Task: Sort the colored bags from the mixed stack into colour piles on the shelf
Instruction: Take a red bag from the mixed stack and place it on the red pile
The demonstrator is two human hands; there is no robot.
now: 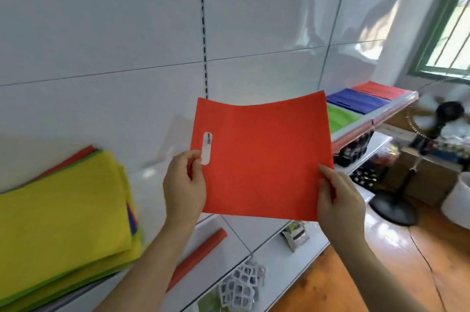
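Both hands pinch 1 red bag (262, 159) flat in midair, left hand (184, 182) by the handle slot, right hand (338, 199) at the corner, probably headed for the red pile (381, 90), well away from the mixed stack (63, 210).

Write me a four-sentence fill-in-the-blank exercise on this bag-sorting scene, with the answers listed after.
1. Both hands hold up a flat bag whose colour is ____.
2. The left hand grips the bag beside its cut-out ____.
3. The top bag of the mixed stack at the left is ____.
4. Among the sorted piles at the far right, the blue pile lies between the red pile and the ____ pile.

The right hand pinches the opposite edge.

Answers: red; handle; yellow; green
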